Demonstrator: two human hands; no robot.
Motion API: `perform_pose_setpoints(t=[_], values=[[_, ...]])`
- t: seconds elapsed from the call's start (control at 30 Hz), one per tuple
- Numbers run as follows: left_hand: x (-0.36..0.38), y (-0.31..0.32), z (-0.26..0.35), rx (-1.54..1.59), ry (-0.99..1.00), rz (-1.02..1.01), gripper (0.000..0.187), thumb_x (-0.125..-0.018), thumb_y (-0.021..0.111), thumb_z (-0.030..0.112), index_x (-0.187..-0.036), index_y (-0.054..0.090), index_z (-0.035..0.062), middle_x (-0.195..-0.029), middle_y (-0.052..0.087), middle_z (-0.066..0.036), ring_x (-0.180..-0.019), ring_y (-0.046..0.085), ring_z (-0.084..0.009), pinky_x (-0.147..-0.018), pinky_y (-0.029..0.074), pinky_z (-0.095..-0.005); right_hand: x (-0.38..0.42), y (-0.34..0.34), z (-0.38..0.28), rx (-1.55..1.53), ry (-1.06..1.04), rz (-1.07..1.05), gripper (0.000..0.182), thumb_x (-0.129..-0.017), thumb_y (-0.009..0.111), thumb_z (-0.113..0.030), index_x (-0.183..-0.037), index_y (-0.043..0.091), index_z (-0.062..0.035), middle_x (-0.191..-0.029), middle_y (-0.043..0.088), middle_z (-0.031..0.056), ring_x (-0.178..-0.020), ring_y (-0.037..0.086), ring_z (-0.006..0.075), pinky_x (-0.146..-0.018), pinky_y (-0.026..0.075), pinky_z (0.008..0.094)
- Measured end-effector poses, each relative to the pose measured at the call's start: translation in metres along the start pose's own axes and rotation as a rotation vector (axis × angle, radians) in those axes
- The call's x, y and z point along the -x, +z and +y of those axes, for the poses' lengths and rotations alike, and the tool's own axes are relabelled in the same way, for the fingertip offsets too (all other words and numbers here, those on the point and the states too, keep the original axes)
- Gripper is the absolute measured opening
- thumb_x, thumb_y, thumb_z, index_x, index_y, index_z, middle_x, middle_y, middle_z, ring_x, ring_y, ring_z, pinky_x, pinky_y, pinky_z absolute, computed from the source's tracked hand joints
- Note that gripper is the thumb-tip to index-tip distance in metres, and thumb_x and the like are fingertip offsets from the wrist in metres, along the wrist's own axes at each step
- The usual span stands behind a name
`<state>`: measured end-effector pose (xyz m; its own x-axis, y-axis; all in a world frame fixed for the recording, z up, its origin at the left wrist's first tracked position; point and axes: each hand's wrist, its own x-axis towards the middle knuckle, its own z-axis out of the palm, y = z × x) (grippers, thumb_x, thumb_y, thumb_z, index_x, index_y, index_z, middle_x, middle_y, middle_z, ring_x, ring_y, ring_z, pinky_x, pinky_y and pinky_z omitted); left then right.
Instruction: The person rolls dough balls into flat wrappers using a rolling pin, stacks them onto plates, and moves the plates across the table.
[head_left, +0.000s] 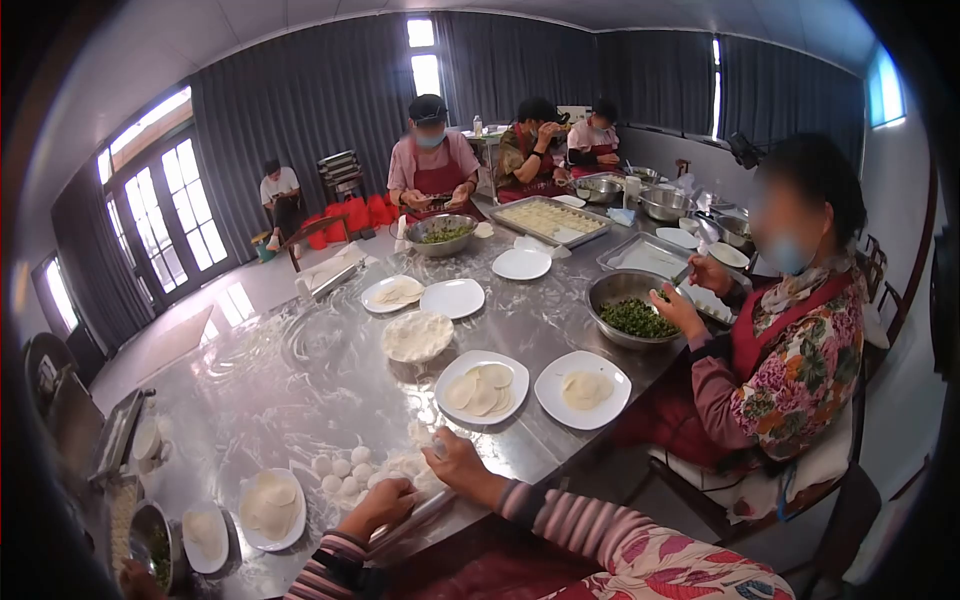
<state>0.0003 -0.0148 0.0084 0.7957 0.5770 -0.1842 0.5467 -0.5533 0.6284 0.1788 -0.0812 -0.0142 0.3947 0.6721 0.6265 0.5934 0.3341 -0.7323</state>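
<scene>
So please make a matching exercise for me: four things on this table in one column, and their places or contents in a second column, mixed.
Things:
1. dough balls
2. square plate
3. steel bowl
4. tray

Places or contents:
A. holds chopped greens, by the person in the floral top
B. at the far end, filled with rows of dumplings
C. beside the right hand
D. holds round wrappers, mid-table

Pairs: 1-C, 2-D, 3-A, 4-B
</scene>
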Motion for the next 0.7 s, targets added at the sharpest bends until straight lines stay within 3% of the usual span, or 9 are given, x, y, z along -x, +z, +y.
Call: perform_pose_setpoints(t=[0.1, 0.13, 0.23, 0.33, 0.37, 0.47, 0.57, 0.63, 0.7], values=[[0.004, 0.01, -0.023, 0.035, -0.015, 0.13, 0.022, -0.079, 0.062, 0.02, -0.085, 0.063, -0.001, -0.077, 0.064, -0.018, -0.074, 0.063, -0.0297, -0.068, 0.048, -0.0383, 0.034, -0.032, -0.019, -0.025, 0.082, -0.017, 0.024, -0.079, 0.069, -0.015, -0.09, 0.051, -0.0035, -0.063, 0.056, 0.019, -0.058, 0.06, 0.0367, -0.05, 0.046, 0.0397], [0.011, 0.008, -0.019, 0.333, -0.167, 0.084, 0.021, -0.076, 0.063, 0.018, -0.085, 0.063, -0.001, -0.074, 0.063, -0.017, -0.072, 0.062, -0.0265, -0.066, 0.048, -0.0375, 0.04, -0.039, -0.021, -0.037, 0.121, -0.065, 0.025, -0.079, 0.07, -0.016, -0.089, 0.051, -0.0033, -0.063, 0.057, 0.017, -0.059, 0.061, 0.035, -0.051, 0.047, 0.0382], [0.012, 0.005, -0.008, 0.067, -0.071, 0.015, 0.02, -0.077, 0.061, 0.018, -0.084, 0.062, -0.0007, -0.073, 0.063, -0.016, -0.071, 0.062, -0.0251, -0.065, 0.047, -0.0376, 0.024, -0.029, -0.021, 0.021, 0.053, -0.038, 0.024, -0.079, 0.069, -0.014, -0.09, 0.051, -0.0019, -0.066, 0.057, 0.0177, -0.06, 0.061, 0.0359, -0.052, 0.047, 0.0398], [0.003, 0.004, 0.006, 0.012, -0.077, 0.104, 0.025, -0.082, 0.058, 0.025, -0.084, 0.063, 0.0003, -0.078, 0.063, -0.022, -0.075, 0.062, -0.0358, -0.068, 0.047, -0.0413, -0.008, 0.008, 0.005, 0.04, -0.001, -0.041, 0.025, -0.079, 0.067, -0.013, -0.092, 0.051, -0.0001, -0.072, 0.056, 0.0231, -0.065, 0.058, 0.0419, -0.054, 0.045, 0.0442], [-0.004, 0.006, 0.0, 0.023, -0.048, 0.129, 0.027, -0.083, 0.056, 0.026, -0.085, 0.064, 0.001, -0.079, 0.063, -0.023, -0.078, 0.062, -0.0374, -0.071, 0.047, -0.0426, -0.016, 0.013, 0.004, 0.04, -0.077, 0.001, 0.024, -0.079, 0.065, -0.013, -0.093, 0.048, -0.0023, -0.063, 0.055, 0.0233, -0.061, 0.057, 0.0426, -0.051, 0.045, 0.047], [-0.016, 0.004, -0.003, -0.028, -0.069, 0.014, 0.027, -0.079, 0.056, 0.027, -0.085, 0.065, 0.0023, -0.084, 0.063, -0.023, -0.082, 0.062, -0.0386, -0.073, 0.047, -0.0452, -0.008, 0.005, 0.007, -0.04, -0.023, -0.05, 0.021, -0.079, 0.064, -0.011, -0.093, 0.048, -0.0037, -0.068, 0.055, 0.0245, -0.068, 0.056, 0.0457, -0.056, 0.045, 0.0474], [-0.009, 0.002, -0.003, -0.058, -0.016, 0.05, 0.024, -0.072, 0.06, 0.021, -0.085, 0.065, 0.0008, -0.084, 0.063, -0.024, -0.084, 0.061, -0.0396, -0.073, 0.047, -0.0444, 0.02, -0.027, -0.018, -0.044, 0.039, -0.006, 0.023, -0.075, 0.07, -0.004, -0.086, 0.05, -0.0035, -0.061, 0.054, 0.0147, -0.05, 0.057, 0.0278, -0.047, 0.044, 0.0356], [-0.002, 0.004, -0.004, 0.052, -0.081, 0.113, 0.023, -0.07, 0.06, 0.015, -0.085, 0.064, -0.0013, -0.084, 0.063, -0.025, -0.084, 0.061, -0.0401, -0.074, 0.047, -0.0439, 0.036, -0.039, -0.024, -0.024, 0.074, -0.011, 0.025, -0.071, 0.072, -0.004, -0.083, 0.05, -0.0039, -0.06, 0.054, 0.0129, -0.049, 0.058, 0.0257, -0.046, 0.044, 0.0351], [0.001, 0.004, -0.002, 0.133, -0.042, 0.02, 0.022, -0.072, 0.061, 0.014, -0.087, 0.062, -0.0025, -0.081, 0.063, -0.023, -0.078, 0.062, -0.0325, -0.068, 0.046, -0.0404, 0.027, -0.031, -0.016, 0.063, 0.03, -0.001, 0.023, -0.073, 0.071, -0.005, -0.083, 0.05, -0.0035, -0.06, 0.054, 0.0143, -0.05, 0.058, 0.028, -0.047, 0.044, 0.0364]])
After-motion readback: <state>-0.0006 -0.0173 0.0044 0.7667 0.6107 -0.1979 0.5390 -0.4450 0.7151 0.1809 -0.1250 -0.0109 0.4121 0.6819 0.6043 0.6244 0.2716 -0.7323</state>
